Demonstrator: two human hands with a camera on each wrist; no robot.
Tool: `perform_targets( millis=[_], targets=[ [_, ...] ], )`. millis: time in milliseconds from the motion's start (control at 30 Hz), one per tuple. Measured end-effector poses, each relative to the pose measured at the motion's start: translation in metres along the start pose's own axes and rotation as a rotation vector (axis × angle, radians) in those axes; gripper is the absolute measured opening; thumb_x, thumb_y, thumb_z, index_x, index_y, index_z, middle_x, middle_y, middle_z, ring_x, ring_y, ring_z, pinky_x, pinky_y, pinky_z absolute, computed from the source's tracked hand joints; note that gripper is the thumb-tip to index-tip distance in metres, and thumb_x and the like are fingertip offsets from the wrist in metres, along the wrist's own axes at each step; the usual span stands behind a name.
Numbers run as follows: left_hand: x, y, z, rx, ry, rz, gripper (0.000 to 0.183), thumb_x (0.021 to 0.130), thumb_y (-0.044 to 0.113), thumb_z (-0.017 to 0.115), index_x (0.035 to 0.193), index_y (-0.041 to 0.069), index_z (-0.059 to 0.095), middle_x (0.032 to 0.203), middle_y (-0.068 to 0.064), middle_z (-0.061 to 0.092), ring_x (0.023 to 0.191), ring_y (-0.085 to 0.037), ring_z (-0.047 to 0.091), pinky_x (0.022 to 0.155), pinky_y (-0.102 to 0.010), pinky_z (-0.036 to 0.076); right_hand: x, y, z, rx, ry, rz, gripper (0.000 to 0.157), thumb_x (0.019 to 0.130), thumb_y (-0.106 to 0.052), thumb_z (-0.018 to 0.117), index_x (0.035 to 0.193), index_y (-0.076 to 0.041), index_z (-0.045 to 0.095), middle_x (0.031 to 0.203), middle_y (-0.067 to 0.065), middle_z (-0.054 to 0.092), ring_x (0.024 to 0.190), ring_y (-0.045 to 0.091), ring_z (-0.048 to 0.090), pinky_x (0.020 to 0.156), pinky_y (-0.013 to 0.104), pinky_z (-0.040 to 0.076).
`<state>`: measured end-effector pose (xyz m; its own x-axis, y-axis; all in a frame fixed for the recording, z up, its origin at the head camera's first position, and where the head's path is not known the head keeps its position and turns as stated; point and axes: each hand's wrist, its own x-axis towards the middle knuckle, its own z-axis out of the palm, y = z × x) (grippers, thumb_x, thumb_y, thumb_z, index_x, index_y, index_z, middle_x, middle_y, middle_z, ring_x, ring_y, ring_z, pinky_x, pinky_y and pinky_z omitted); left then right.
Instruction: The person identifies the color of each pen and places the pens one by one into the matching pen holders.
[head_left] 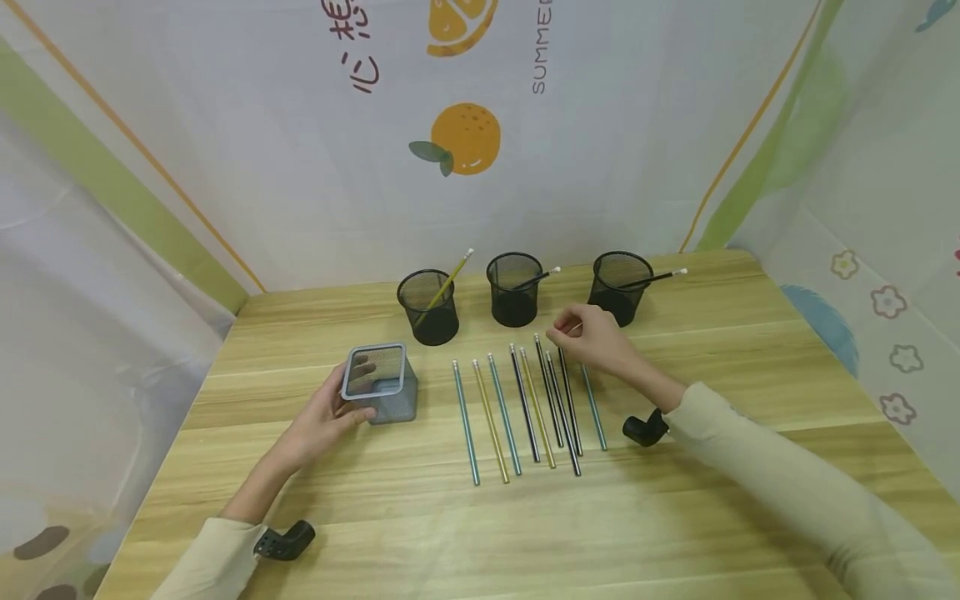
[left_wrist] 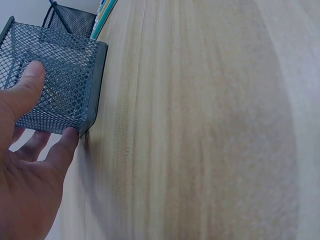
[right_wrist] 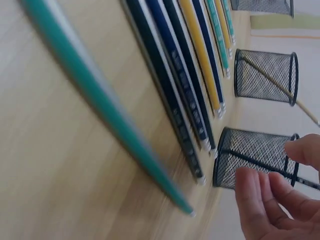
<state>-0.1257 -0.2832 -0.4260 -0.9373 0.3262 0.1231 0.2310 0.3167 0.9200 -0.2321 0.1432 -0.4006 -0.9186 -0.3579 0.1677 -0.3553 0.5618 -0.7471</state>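
Observation:
A square grey mesh pencil holder (head_left: 393,402) stands upright on the left part of the table. My left hand (head_left: 324,421) holds it from the side, with the thumb on the near wall and fingers around the far side; in the left wrist view the thumb lies on the mesh of the holder (left_wrist: 65,100). My right hand (head_left: 588,337) hovers over the eraser ends of the right-hand pencils, thumb apart from loosely bent fingers, nothing between them. Several pencils, among them a yellow pencil (head_left: 491,421), a blue pencil (head_left: 465,425) and a black pencil (head_left: 570,400), lie roughly side by side.
Three round black mesh cups stand along the back: a left cup (head_left: 437,325) with a yellow pencil (head_left: 450,282), a middle cup (head_left: 513,310) and a right cup (head_left: 622,307), each with a dark pencil. A printed curtain (head_left: 600,150) hangs behind the table (head_left: 420,533).

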Motion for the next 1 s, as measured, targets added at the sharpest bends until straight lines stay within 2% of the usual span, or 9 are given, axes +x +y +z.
perform_targets(
  millis=[233,367,567,800,1000],
  targets=[
    [0.0,-0.002,0.0,0.007,0.008,-0.002,0.077,0.093,-0.011,0.066,0.157,-0.002,0.024,0.154,-0.03,0.034,0.138,-0.051,0.036,0.107,-0.031,0.043,-0.008,0.011,-0.011,-0.051,-0.026,0.03,0.019,0.095,-0.016,0.071,0.098,0.002,0.067,0.091,0.011,0.069,0.084,0.028,0.07,0.075,0.043,0.06],
    [-0.001,-0.002,0.0,0.01,0.004,-0.003,0.077,0.093,-0.011,0.066,0.157,-0.002,0.023,0.154,-0.031,0.034,0.138,-0.051,0.036,0.108,-0.034,0.043,-0.013,0.017,-0.015,-0.085,-0.043,0.048,0.023,0.094,-0.017,0.073,0.099,0.004,0.066,0.087,0.01,0.067,0.079,0.026,0.067,0.067,0.038,0.057],
    [0.0,-0.001,0.0,0.019,0.002,0.0,0.078,0.094,-0.01,0.066,0.157,-0.003,0.022,0.154,-0.031,0.033,0.138,-0.051,0.036,0.11,-0.045,0.039,-0.02,0.024,-0.021,-0.121,-0.09,0.098,0.028,0.093,-0.018,0.073,0.101,0.007,0.063,0.086,0.011,0.065,0.074,0.022,0.062,0.062,0.033,0.053],
    [-0.001,-0.001,0.0,0.026,0.0,0.003,0.078,0.094,-0.01,0.066,0.157,-0.004,0.021,0.153,-0.032,0.034,0.138,-0.051,0.036,0.11,-0.046,0.039,-0.027,0.026,-0.025,-0.136,-0.132,0.099,0.026,0.094,-0.017,0.072,0.1,0.007,0.063,0.086,0.011,0.065,0.076,0.024,0.061,0.066,0.037,0.054],
    [0.0,-0.002,0.0,0.029,0.003,0.001,0.078,0.094,-0.009,0.066,0.157,-0.004,0.021,0.154,-0.032,0.033,0.138,-0.052,0.035,0.111,-0.052,0.035,-0.03,0.024,-0.026,-0.155,-0.165,0.094,0.023,0.094,-0.016,0.072,0.097,0.005,0.063,0.083,0.009,0.066,0.072,0.02,0.062,0.066,0.038,0.056]
  ],
)
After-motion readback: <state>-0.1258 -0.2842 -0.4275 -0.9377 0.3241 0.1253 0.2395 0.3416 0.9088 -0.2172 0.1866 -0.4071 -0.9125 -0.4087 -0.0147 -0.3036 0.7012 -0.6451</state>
